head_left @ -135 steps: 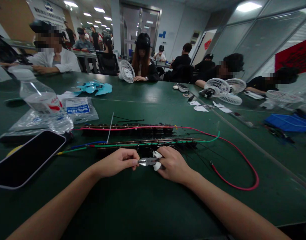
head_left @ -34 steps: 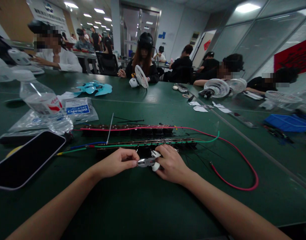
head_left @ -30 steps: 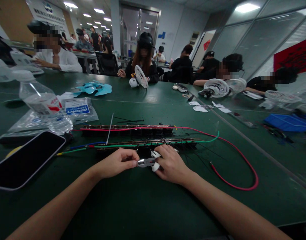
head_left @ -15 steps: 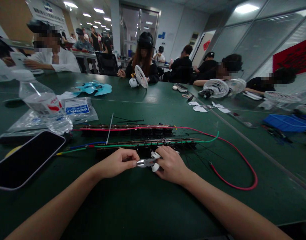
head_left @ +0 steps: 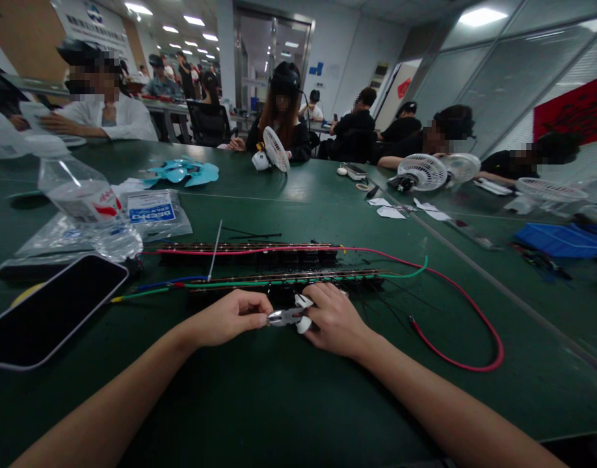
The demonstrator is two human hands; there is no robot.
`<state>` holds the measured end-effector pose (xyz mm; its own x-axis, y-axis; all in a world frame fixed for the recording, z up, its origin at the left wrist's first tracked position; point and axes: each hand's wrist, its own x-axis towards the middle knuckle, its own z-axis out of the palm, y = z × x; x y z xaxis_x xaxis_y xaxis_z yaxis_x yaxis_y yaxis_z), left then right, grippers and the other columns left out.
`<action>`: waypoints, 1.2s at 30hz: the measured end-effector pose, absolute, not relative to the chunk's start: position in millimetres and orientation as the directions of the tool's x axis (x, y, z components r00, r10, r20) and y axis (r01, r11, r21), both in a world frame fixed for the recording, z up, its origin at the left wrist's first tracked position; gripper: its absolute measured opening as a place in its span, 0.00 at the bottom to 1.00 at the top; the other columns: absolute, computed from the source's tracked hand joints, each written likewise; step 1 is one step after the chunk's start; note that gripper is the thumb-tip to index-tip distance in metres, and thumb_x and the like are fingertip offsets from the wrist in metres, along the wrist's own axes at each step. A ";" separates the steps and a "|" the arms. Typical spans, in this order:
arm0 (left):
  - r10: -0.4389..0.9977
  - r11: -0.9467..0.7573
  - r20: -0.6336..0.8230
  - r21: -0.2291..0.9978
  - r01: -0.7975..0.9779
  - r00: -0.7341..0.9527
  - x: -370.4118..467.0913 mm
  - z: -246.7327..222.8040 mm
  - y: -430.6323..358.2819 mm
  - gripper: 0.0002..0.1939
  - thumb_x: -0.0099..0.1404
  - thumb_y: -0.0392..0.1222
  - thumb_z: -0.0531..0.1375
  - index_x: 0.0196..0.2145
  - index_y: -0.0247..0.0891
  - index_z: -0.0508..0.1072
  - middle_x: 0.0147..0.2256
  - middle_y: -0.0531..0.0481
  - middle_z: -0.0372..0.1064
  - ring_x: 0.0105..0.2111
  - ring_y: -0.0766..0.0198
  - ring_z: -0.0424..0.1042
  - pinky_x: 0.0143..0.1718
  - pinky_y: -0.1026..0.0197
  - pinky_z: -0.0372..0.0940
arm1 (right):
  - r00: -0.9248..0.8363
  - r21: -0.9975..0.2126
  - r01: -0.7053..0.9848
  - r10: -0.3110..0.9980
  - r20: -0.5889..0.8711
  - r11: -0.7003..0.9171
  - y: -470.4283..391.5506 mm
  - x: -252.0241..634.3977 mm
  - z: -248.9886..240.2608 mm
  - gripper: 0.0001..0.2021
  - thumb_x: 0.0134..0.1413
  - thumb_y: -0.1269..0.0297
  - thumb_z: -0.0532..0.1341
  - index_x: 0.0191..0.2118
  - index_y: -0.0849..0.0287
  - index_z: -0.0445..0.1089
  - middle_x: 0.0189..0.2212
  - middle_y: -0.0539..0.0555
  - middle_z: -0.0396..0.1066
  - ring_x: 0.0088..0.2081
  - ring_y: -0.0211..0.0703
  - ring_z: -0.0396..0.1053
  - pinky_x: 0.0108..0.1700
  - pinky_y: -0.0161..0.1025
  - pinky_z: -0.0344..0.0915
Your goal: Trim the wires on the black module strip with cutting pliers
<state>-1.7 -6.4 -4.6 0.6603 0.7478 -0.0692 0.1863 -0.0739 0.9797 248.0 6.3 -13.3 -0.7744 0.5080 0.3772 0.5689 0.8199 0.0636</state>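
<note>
My right hand (head_left: 335,318) is closed round the white handles of a pair of cutting pliers (head_left: 285,316), whose metal jaws point left. At the jaw tips, the thumb and forefinger of my left hand (head_left: 235,317) are pinched together; whatever lies between them is hidden or too small to name. Just beyond both hands is a long black strip (head_left: 376,283) with a green wire (head_left: 264,282) along it. Behind it lies a second black strip (head_left: 293,255) with a red wire (head_left: 391,254) that loops round to the right. A pale cable tie (head_left: 214,250) sticks up from the nearer strip.
A smartphone (head_left: 52,312) and a water bottle (head_left: 91,208) stand left, beside a plastic bag (head_left: 169,224). Farther back are blue fan blades (head_left: 184,171) and white fans (head_left: 276,149). A blue tray (head_left: 562,238) is at right. Several people sit round the table.
Both hands and the pliers hold almost the same place. The pliers' jaws look slightly more closed, and the view has shifted a little.
</note>
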 end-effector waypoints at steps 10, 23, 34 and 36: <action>0.737 -0.077 -0.064 0.981 0.178 0.673 -0.6 -3.9 -7.8 0.06 0.63 0.42 0.59 0.33 0.36 0.71 0.31 0.53 0.65 0.32 0.64 0.63 0.36 0.61 0.58 | -0.786 0.107 0.545 0.463 0.409 0.831 6.9 243.5 -15.1 0.08 0.54 0.63 0.59 0.30 0.62 0.72 0.38 0.61 0.66 0.39 0.50 0.61 0.41 0.47 0.61; 0.738 -0.094 -0.067 0.975 0.200 0.671 -0.6 -1.7 -7.9 0.07 0.64 0.43 0.59 0.33 0.36 0.72 0.30 0.53 0.65 0.31 0.64 0.62 0.35 0.62 0.57 | -0.797 0.201 0.533 0.408 0.445 0.822 5.3 243.3 -14.0 0.10 0.53 0.64 0.59 0.23 0.60 0.67 0.29 0.56 0.64 0.31 0.43 0.57 0.32 0.41 0.54; 0.747 -0.067 -0.082 0.978 0.197 0.660 -0.3 -3.0 -9.0 0.07 0.65 0.42 0.59 0.33 0.36 0.71 0.29 0.55 0.62 0.30 0.66 0.59 0.33 0.63 0.54 | -0.770 0.131 0.574 0.478 0.421 0.809 1.6 241.6 -14.6 0.10 0.52 0.64 0.59 0.23 0.60 0.67 0.28 0.55 0.62 0.29 0.42 0.55 0.30 0.40 0.52; 0.750 -0.059 -0.084 0.980 0.193 0.657 -0.6 -2.9 -9.2 0.07 0.65 0.42 0.59 0.34 0.36 0.71 0.29 0.55 0.62 0.30 0.66 0.59 0.33 0.62 0.54 | -0.768 0.105 0.577 0.494 0.407 0.810 2.2 241.8 -14.2 0.10 0.52 0.64 0.59 0.23 0.60 0.68 0.29 0.55 0.62 0.30 0.42 0.55 0.30 0.40 0.53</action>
<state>-0.6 -9.2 -2.9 0.6565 0.7496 -0.0842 0.1926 -0.0587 0.9795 241.8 2.2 -14.2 -0.7681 0.4944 0.4069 0.5770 0.8099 0.1051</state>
